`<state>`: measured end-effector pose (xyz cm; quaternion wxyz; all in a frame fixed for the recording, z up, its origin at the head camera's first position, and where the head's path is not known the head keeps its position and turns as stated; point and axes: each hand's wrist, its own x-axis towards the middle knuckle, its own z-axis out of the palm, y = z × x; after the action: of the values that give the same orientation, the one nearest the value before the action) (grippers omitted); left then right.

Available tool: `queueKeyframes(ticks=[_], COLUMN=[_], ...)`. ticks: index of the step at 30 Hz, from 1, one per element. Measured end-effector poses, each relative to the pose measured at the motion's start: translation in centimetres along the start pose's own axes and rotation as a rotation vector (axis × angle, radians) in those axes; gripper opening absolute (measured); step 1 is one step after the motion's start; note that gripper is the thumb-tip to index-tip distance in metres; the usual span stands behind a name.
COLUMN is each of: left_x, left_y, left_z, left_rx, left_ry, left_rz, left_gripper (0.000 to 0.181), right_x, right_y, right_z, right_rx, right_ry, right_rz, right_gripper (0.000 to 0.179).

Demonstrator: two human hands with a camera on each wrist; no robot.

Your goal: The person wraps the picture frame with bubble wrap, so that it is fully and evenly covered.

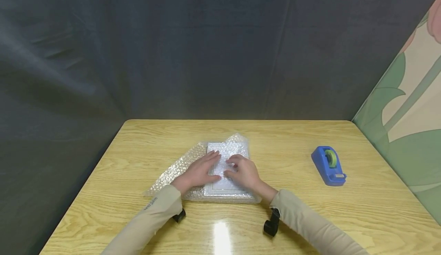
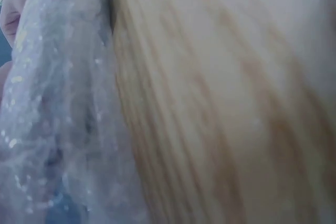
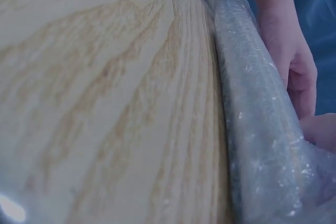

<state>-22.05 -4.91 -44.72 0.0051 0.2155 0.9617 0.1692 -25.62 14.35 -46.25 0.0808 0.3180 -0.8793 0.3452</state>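
Observation:
A flat rectangular frame [image 1: 222, 188], pale with silvery edge lines, lies on the table inside bubble wrap [image 1: 172, 172]. The wrap spreads out in a loose flap to the left and peaks past the far edge. My left hand [image 1: 200, 170] lies on the frame's left side, fingers stretched out and thumb spread. On the right side rests my right hand [image 1: 245, 172], fingers bent, thumb apart from them, fingertips at the wrapped surface. Both wrist views look along the side of the bubble wrap [image 2: 58, 93], [image 3: 257, 114] beside bare wood, and the right one also shows the left hand [image 3: 286, 40].
A blue tape dispenser [image 1: 329, 167] with a greenish roll stands at the right of the wooden table [image 1: 282, 144]. Behind the table hangs a dark curtain [image 1: 220, 48]. A floral panel [image 1: 406, 125] borders the right side. Small black wrist cameras [image 1: 271, 226] hang below the sleeves.

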Motion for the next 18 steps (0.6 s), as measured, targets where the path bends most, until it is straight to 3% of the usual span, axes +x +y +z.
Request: queueKeyframes(ticks=[4, 7, 11, 15, 18], left_x=[0.0, 0.1, 0.1, 0.1, 0.0], left_y=[0.0, 0.0, 0.0, 0.1, 0.1], left_z=[0.1, 0.1, 0.3, 0.3, 0.1], left_rx=[0.034, 0.045, 0.044, 0.046, 0.042], left_ry=[-0.036, -0.05, -0.056, -0.062, -0.066], left_rz=[-0.001, -0.01, -0.015, -0.009, -0.011], left_gripper=[0.068, 0.067, 0.066, 0.066, 0.066], right_x=[0.0, -0.2, -1.2, -2.7, -3.5], right_y=[0.2, 0.6, 1.6, 2.7, 3.1], right_z=[-0.4, -1.0, -1.7, -2.1, -2.3], right_rx=[0.042, 0.171, 0.308, 0.248, 0.22], right_ry=[-0.043, -0.081, -0.034, 0.101, 0.106], right_rz=[-0.027, -0.076, -0.153, -0.15, -0.109], right_gripper=[0.037, 0.039, 0.033, 0.032, 0.038])
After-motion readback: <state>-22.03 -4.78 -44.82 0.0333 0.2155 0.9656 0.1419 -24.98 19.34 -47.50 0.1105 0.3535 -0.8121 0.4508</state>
